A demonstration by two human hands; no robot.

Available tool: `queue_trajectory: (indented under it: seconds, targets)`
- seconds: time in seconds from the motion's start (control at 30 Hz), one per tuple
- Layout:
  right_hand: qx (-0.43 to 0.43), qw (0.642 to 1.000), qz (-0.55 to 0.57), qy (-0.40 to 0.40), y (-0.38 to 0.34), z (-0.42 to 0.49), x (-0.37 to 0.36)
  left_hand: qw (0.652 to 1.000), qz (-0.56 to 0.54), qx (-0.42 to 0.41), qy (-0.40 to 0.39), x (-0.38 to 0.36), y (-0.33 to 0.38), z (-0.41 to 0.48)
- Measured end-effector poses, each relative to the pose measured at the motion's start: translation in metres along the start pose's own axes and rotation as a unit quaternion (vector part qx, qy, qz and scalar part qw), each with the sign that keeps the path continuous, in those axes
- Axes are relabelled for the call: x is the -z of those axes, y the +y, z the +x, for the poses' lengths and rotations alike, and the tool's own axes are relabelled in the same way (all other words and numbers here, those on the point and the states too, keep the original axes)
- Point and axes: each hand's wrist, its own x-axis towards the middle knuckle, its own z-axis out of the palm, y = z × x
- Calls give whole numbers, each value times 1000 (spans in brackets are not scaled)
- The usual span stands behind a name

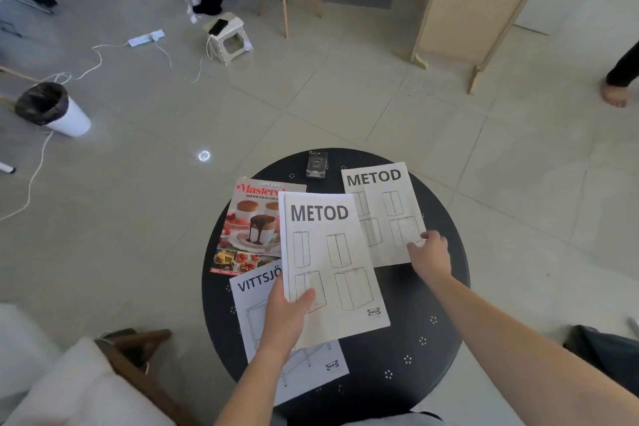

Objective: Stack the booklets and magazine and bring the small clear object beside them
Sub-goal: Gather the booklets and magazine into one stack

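Note:
On the round black table, my left hand grips the lower left edge of a white METOD booklet and holds it lifted over the others. Under it lie a VITTSJÖ booklet at the near left and a colourful dessert magazine at the far left. My right hand pinches the near right corner of a second METOD booklet lying flat at the right. A small clear object with a dark label stands at the table's far edge.
Tiled floor surrounds the table. A wooden chair with a pale cushion stands at the near left. Farther off are a white bin, a power strip with cables, a small stool, a seated person's legs and another person's foot.

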Motion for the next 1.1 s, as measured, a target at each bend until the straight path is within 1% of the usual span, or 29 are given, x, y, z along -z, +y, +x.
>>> queue_trajectory:
  seconds: [0.13, 0.27, 0.47, 0.63, 0.77, 0.93, 1.03, 1.1]
  targets:
    - [-17, 999, -45, 11, -7, 24, -5, 999, -28, 8, 26, 2, -7, 5]
    - [-40, 995, -91, 6, -12, 37, -12, 998, -29, 16, 44, 5, -13, 8]
    - [-60, 992, -108, 19, -12, 46, -18, 997, -31, 25, 67, 9, -20, 11]
    - [-61, 992, -108, 0, -15, 46, -15, 997, -34, 30, 67, 5, -19, 15]
    - [-53, 998, -38, -19, -14, 46, -13, 997, -40, 28, 62, 2, -16, 17]
    - [-35, 999, 26, -18, -10, 38, -6, 998, -28, 29, 57, 3, -14, 17]
    - [-35, 991, 118, -58, -3, 28, 1, 998, -25, 26, 53, 7, -13, 17]
    - [-31, 983, 165, -70, 2, 19, 8, 998, -23, 23, 49, 11, -12, 16]
